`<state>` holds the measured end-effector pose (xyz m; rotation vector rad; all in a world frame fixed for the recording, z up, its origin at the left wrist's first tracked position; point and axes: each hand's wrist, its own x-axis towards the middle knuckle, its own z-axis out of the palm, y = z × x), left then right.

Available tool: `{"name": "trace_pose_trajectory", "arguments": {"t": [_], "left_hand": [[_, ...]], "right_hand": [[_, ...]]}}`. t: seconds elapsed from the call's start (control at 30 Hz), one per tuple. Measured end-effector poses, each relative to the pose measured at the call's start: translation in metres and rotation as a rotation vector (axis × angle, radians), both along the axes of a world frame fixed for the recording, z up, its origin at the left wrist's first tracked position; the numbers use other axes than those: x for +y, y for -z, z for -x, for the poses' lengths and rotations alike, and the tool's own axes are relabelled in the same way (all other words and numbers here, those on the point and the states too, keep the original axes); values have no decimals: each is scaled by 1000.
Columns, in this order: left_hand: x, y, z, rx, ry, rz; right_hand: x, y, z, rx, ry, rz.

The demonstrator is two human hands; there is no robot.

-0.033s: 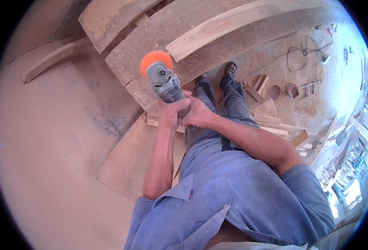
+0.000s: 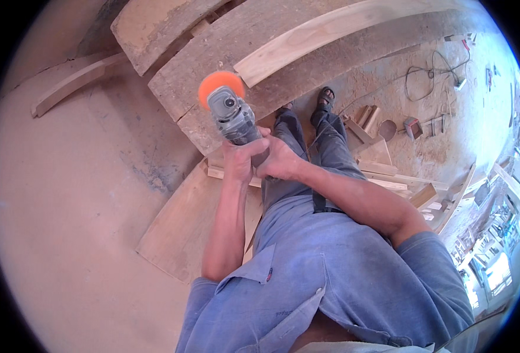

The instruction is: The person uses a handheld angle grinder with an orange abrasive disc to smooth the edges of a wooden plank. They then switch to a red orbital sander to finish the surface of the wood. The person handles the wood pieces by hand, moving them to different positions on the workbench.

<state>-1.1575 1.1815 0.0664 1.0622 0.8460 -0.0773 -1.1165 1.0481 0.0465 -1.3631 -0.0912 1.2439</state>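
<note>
A dusty workshop floor (image 2: 65,200) spreads across the left, with a curved wooden piece (image 2: 74,87) lying on it toward the far side. Next comes the worn plank surface (image 2: 183,76), then a wide wooden panel (image 2: 174,232) below it. The power tool (image 2: 240,125), a grey grinder-type body with an orange disc (image 2: 217,80) on its head, is held up in front of the person, over the near edge of the surface. It looks rigid and likely front-heavy, the metal head pulling down; dust may make the casing a little slick. The body behind the head is the place to hold, well clear of the disc. The left grip (image 2: 239,156) is closed around that body, thumb across it; the right grip (image 2: 278,159) closes on the rear end, against the left. Farther right, a pale curved board (image 2: 324,36) lies on the surface, its end near the disc; it looks stiff. Wood offcuts (image 2: 379,154) and a loose cord (image 2: 416,88) lie on the floor beyond.
</note>
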Motion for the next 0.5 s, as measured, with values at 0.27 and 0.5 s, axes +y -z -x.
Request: {"name": "trace_pose_trajectory", "arguments": {"t": [0.27, 0.5], "left_hand": [[6, 4, -6, -9, 46, -19], [8, 2, -9, -8, 31, 24]], "right_hand": [[7, 19, 6, 6, 19, -15], [11, 19, 8, -15, 87, -48]]}}
